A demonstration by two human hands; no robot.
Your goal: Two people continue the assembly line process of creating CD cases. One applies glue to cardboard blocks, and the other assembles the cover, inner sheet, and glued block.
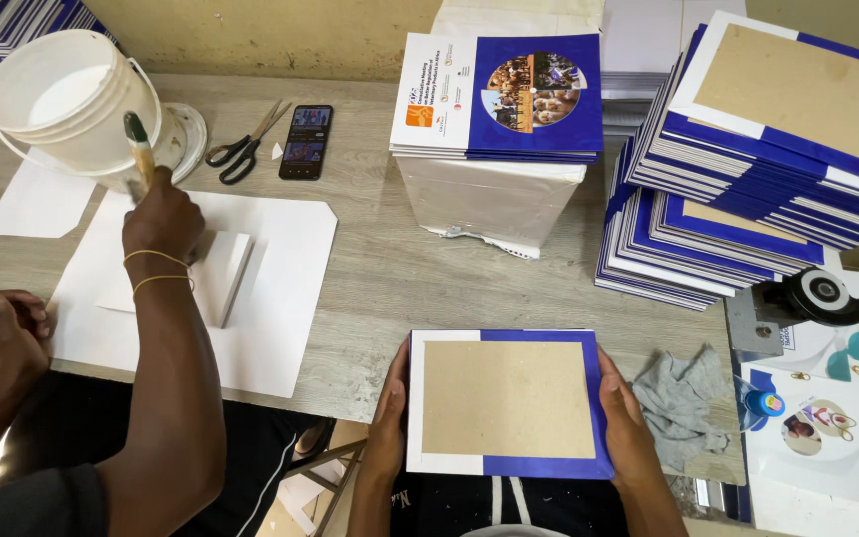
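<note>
A flat blue-and-white book cover with a brown cardboard panel [507, 401] is held at the near edge of the grey wooden surface [390, 268]. It is clamped between the left hand [390, 418] and right hand [626, 423], one on each short side. An even squeeze would likely keep it flat. It lies face up, its long axis running left to right.
</note>
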